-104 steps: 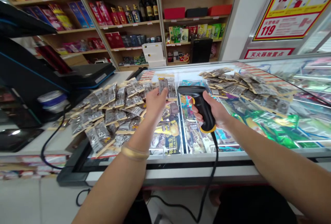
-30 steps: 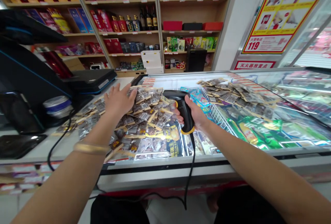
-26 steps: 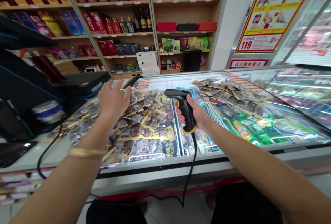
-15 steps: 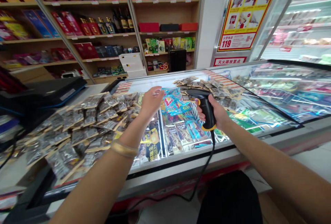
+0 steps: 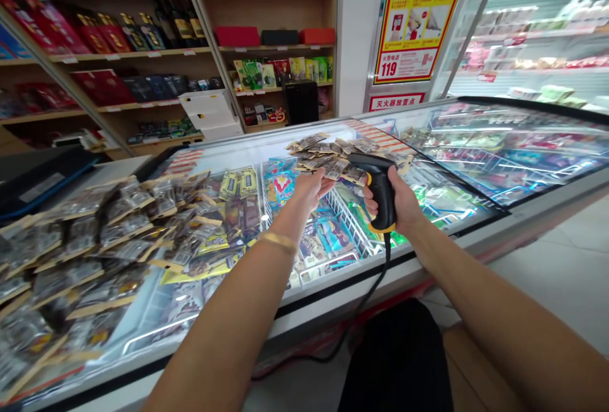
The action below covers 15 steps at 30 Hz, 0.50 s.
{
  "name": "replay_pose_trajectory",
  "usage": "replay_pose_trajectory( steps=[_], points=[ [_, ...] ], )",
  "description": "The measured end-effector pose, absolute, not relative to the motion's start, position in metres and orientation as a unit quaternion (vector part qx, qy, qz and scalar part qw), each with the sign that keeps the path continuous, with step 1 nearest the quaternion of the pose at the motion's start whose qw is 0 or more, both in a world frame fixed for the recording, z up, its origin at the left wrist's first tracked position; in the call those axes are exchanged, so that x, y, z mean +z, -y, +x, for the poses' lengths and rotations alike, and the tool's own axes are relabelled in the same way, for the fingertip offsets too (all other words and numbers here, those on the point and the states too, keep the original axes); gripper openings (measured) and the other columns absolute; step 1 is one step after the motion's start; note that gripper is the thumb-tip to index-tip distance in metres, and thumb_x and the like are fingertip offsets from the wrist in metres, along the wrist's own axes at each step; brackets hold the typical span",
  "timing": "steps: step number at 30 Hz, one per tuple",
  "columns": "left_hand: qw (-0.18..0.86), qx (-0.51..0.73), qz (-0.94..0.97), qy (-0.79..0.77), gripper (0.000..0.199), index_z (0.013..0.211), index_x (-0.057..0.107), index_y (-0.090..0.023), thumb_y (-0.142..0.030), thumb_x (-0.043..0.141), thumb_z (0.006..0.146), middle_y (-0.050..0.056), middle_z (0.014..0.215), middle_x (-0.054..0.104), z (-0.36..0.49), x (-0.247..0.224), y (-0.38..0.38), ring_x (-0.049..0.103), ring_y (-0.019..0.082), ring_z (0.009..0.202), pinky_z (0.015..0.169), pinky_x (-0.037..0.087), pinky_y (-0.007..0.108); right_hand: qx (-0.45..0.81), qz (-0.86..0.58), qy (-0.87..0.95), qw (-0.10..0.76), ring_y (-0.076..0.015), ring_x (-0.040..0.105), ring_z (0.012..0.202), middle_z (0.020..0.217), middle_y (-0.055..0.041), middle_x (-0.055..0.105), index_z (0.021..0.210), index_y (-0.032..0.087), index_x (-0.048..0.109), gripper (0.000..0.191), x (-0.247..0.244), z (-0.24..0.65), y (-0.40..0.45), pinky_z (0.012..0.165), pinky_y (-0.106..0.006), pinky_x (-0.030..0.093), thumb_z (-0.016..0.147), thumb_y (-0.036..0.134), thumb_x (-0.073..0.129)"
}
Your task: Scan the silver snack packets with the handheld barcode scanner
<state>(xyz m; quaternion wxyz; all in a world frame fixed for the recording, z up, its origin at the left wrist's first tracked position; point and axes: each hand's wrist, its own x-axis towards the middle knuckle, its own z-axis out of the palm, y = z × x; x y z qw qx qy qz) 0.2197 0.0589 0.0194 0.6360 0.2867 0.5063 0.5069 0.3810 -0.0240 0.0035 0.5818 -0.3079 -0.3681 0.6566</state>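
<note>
My right hand is wrapped round the handle of a black and yellow barcode scanner, its head pointing left and its cable hanging down. My left hand is at the near edge of a pile of small clear-and-brown packets on the glass freezer top. Its fingers are pinched at a packet just left of the scanner head. A larger heap of similar packets covers the left part of the glass.
Wrapped goods fill wire baskets under the freezer's glass. Shelves with boxes and bottles stand behind. A black device is at the left. The scanner cable loops down in front of the freezer.
The view has turned right. My left hand has moved from beside the blue packages to the packet pile and closed on a packet. My right hand keeps hold of the scanner.
</note>
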Motion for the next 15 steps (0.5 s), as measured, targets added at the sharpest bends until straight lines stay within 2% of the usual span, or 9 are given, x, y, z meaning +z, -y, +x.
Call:
replay_pose_trajectory(
  steps=[2, 7, 11, 15],
  points=[
    [0.636, 0.509, 0.282, -0.507, 0.003, 0.09, 0.062, -0.01, -0.012, 0.063, 0.087, 0.01, 0.075, 0.071, 0.222, 0.019, -0.062, 0.074, 0.022, 0.089, 0.088, 0.06, 0.035, 0.654, -0.316, 0.368, 0.581, -0.0097, 0.042, 0.047, 0.065, 0.0006, 0.05, 0.086, 0.018, 0.059, 0.051, 0.005, 0.381, 0.025, 0.04, -0.021, 0.038, 0.085, 0.069, 0.053],
    [0.647, 0.492, 0.275, -0.513, 0.02, 0.093, 0.063, -0.011, 0.004, 0.056, 0.082, 0.007, 0.077, 0.072, 0.213, 0.019, -0.06, 0.074, 0.02, 0.092, 0.089, 0.061, 0.033, 0.652, -0.324, 0.361, 0.583, -0.0102, 0.041, 0.047, 0.065, 0.0007, 0.049, 0.087, 0.019, 0.059, 0.051, 0.007, 0.382, 0.028, 0.041, -0.023, 0.037, 0.084, 0.069, 0.054],
    [0.669, 0.459, 0.274, -0.516, 0.02, 0.094, 0.065, -0.009, 0.004, 0.058, 0.081, 0.012, 0.079, 0.073, 0.181, 0.019, -0.045, 0.074, 0.022, 0.093, 0.09, 0.061, 0.034, 0.645, -0.325, 0.368, 0.585, -0.0102, 0.04, 0.047, 0.066, 0.0004, 0.05, 0.088, 0.019, 0.06, 0.05, 0.006, 0.382, 0.029, 0.04, -0.023, 0.036, 0.083, 0.068, 0.055],
    [0.67, 0.442, 0.283, -0.526, 0.013, 0.083, 0.066, -0.01, 0.002, 0.06, 0.081, 0.013, 0.077, 0.072, 0.13, 0.02, -0.021, 0.074, 0.019, 0.082, 0.088, 0.061, 0.03, 0.641, -0.327, 0.387, 0.576, -0.0103, 0.04, 0.047, 0.065, 0.0003, 0.049, 0.087, 0.02, 0.06, 0.051, 0.005, 0.382, 0.027, 0.041, -0.024, 0.037, 0.084, 0.07, 0.054]
  ],
)
